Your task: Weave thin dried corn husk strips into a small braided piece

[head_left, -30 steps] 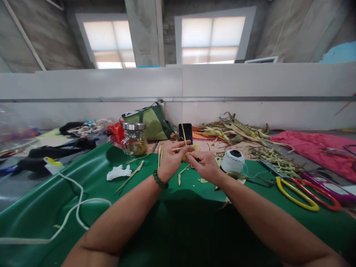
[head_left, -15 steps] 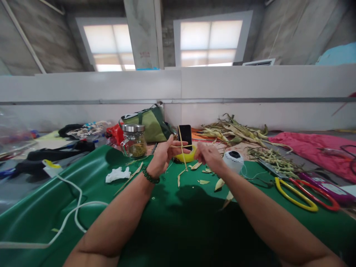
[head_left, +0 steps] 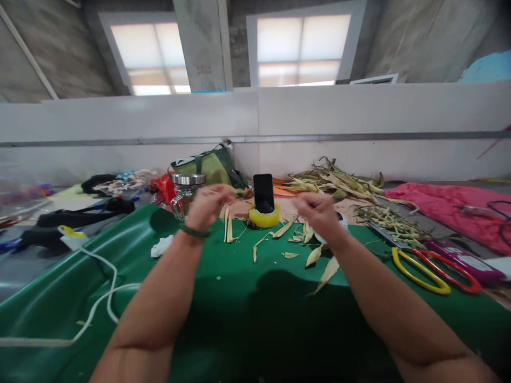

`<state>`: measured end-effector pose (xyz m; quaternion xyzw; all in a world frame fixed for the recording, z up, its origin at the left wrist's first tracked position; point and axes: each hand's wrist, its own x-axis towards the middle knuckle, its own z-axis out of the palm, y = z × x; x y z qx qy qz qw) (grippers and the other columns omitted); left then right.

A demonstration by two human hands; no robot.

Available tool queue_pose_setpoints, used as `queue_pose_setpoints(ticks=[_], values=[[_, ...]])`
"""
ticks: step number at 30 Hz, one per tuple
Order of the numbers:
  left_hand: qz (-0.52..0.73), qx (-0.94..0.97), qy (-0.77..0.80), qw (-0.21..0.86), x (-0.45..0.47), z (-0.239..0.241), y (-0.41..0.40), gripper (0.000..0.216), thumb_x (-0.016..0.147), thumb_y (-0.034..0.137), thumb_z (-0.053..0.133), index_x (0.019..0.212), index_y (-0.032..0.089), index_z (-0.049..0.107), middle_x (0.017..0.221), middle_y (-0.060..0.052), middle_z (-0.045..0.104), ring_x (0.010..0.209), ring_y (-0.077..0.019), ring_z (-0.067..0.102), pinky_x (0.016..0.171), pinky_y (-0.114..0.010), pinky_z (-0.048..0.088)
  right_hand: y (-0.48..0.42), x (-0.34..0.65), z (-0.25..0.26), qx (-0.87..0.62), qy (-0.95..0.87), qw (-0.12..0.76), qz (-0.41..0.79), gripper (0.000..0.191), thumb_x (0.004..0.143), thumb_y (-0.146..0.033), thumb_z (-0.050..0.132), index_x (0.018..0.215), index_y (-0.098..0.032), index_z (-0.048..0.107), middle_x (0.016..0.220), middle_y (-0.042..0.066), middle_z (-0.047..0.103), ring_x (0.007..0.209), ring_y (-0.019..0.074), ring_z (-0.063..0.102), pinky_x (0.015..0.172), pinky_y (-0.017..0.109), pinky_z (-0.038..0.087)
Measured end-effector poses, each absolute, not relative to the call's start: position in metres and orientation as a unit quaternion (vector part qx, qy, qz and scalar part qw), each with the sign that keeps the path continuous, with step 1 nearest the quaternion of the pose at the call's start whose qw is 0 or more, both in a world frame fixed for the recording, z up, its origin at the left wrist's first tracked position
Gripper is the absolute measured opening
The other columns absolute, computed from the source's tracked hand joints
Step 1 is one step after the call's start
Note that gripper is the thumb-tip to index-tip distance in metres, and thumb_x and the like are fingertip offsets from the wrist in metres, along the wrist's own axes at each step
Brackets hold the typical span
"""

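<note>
My left hand (head_left: 211, 205), with a dark green bracelet (head_left: 194, 231) on its wrist, is closed in front of the glass jar (head_left: 181, 199). Pale dry husk strips (head_left: 228, 226) hang down from its fingertips. Across from it, my right hand (head_left: 319, 211) is closed with fingers curled, partly covering a white thread spool (head_left: 342, 221). Whatever its fingers pinch is hidden. Between the hands, apart from both, a black phone (head_left: 263, 192) stands upright in a yellow tape roll (head_left: 264, 216). Loose husk pieces (head_left: 313, 256) lie below my right hand.
A green sheet (head_left: 239, 303) covers the near table. Scissors (head_left: 423, 271) with yellow and red handles lie right, beside a purple packet (head_left: 463, 260). A husk pile (head_left: 335, 183) and green bag (head_left: 215, 165) are at the back. A white cable (head_left: 96, 308) runs at left.
My hands have moved apart, left hand leftward and right hand slightly rightward. The crossed strips between them are gone from the middle, and the phone and tape roll show fully.
</note>
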<state>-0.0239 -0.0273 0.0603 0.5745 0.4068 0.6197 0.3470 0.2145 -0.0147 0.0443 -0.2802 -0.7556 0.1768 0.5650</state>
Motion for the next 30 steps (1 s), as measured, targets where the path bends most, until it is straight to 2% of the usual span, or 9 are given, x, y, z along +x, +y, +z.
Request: queue_pose_setpoints(ticks=[2, 3, 6, 9, 15, 22, 25, 27, 30], values=[[0.655, 0.540, 0.411, 0.334, -0.041, 0.063, -0.027, 0.018, 0.062, 0.033, 0.078, 0.063, 0.017, 0.071, 0.052, -0.001, 0.063, 0.051, -0.0119, 0.055, 0.055, -0.024, 0.044, -0.010, 0.221, 0.047, -0.301, -0.699, 0.624, 0.174, 0.044, 0.083, -0.050, 0.055, 0.052, -0.019, 0.048, 0.046, -0.003, 0.041, 0.044, 0.0090, 0.035, 0.045, 0.025, 0.029], [0.648, 0.553, 0.412, 0.323, -0.045, 0.062, -0.028, 0.019, 0.063, 0.034, 0.078, 0.065, 0.016, 0.071, 0.053, -0.002, 0.065, 0.052, -0.0118, 0.056, 0.056, -0.023, 0.044, -0.008, 0.221, 0.047, -0.309, -0.702, 0.619, 0.166, 0.043, 0.084, -0.052, 0.053, 0.056, -0.019, 0.052, 0.047, -0.003, 0.044, 0.044, 0.0097, 0.038, 0.045, 0.025, 0.031], [0.578, 0.619, 0.405, 0.344, -0.037, 0.054, -0.034, 0.023, 0.069, 0.037, 0.074, 0.070, 0.014, 0.073, 0.062, -0.004, 0.069, 0.062, -0.0147, 0.060, 0.066, -0.025, 0.047, -0.009, 0.210, 0.038, -0.307, -0.781, 0.539, 0.077, 0.042, 0.089, -0.054, 0.045, 0.077, -0.018, 0.062, 0.066, 0.003, 0.061, 0.058, 0.0137, 0.053, 0.055, 0.026, 0.039], [0.530, 0.665, 0.378, 0.366, -0.020, 0.045, -0.035, 0.030, 0.072, 0.044, 0.069, 0.060, 0.016, 0.070, 0.059, -0.004, 0.067, 0.066, -0.0167, 0.062, 0.072, -0.027, 0.047, -0.014, 0.196, 0.026, -0.301, -0.847, 0.432, -0.073, 0.043, 0.090, -0.055, 0.046, 0.095, -0.016, 0.063, 0.086, 0.008, 0.067, 0.074, 0.0173, 0.059, 0.065, 0.028, 0.039], [0.453, 0.691, 0.380, 0.415, 0.000, 0.033, -0.032, 0.027, 0.069, 0.043, 0.072, 0.069, 0.016, 0.068, 0.052, -0.001, 0.064, 0.055, -0.0138, 0.058, 0.059, -0.024, 0.043, -0.018, 0.188, 0.016, -0.277, -0.869, 0.328, -0.246, 0.038, 0.097, -0.041, 0.041, 0.080, -0.017, 0.065, 0.072, 0.005, 0.066, 0.067, 0.0140, 0.056, 0.058, 0.028, 0.028], [0.422, 0.706, 0.380, 0.422, 0.001, 0.037, -0.022, 0.027, 0.068, 0.037, 0.074, 0.055, 0.015, 0.067, 0.052, -0.003, 0.064, 0.052, -0.0132, 0.057, 0.056, -0.024, 0.043, -0.013, 0.181, 0.015, -0.231, -0.898, 0.266, -0.264, 0.033, 0.096, -0.024, 0.039, 0.073, -0.015, 0.061, 0.062, 0.005, 0.062, 0.058, 0.0145, 0.053, 0.054, 0.030, 0.023], [0.409, 0.682, 0.371, 0.479, 0.000, 0.047, -0.010, 0.026, 0.063, 0.036, 0.079, 0.057, 0.014, 0.067, 0.052, -0.003, 0.063, 0.051, -0.0118, 0.057, 0.056, -0.022, 0.044, -0.009, 0.181, 0.020, -0.229, -0.901, 0.275, -0.246, 0.031, 0.094, -0.023, 0.040, 0.072, -0.015, 0.060, 0.060, 0.005, 0.060, 0.055, 0.0145, 0.050, 0.052, 0.030, 0.022], [0.434, 0.632, 0.345, 0.541, 0.002, 0.052, -0.003, 0.029, 0.064, 0.040, 0.078, 0.072, 0.014, 0.071, 0.055, -0.003, 0.065, 0.053, -0.0126, 0.060, 0.057, -0.022, 0.046, -0.007, 0.184, 0.023, -0.248, -0.883, 0.330, -0.224, 0.034, 0.096, -0.025, 0.038, 0.071, -0.016, 0.059, 0.060, 0.004, 0.060, 0.055, 0.0141, 0.050, 0.053, 0.029, 0.025], [0.506, 0.515, 0.294, 0.626, 0.008, 0.049, 0.004, 0.041, 0.077, 0.049, 0.064, 0.100, 0.015, 0.069, 0.062, -0.004, 0.068, 0.060, -0.0161, 0.066, 0.062, -0.026, 0.050, -0.004, 0.188, 0.021, -0.287, -0.829, 0.439, -0.196, 0.037, 0.097, -0.027, 0.036, 0.066, -0.018, 0.056, 0.060, 0.004, 0.059, 0.057, 0.0142, 0.051, 0.057, 0.027, 0.030]])
